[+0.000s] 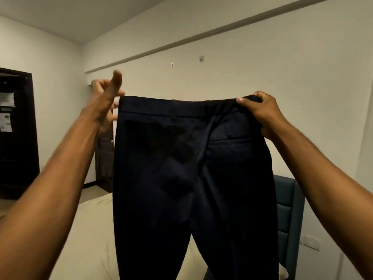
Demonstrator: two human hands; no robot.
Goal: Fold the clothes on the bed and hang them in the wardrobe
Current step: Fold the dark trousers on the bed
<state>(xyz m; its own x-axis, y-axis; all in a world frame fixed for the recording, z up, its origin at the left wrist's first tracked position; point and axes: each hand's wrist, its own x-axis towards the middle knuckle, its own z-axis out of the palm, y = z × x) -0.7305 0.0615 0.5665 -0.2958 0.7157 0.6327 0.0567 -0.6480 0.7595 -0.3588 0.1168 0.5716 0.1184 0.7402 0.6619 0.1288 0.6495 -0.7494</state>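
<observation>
The paper labels (6, 110) inside the dark wardrobe (18, 138) carry print too blurred to read.

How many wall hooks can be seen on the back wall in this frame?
2. One small wall hook sits above the trousers, toward their left side; a second wall hook is slightly higher to its right. The trousers may hide others lower down.
</observation>
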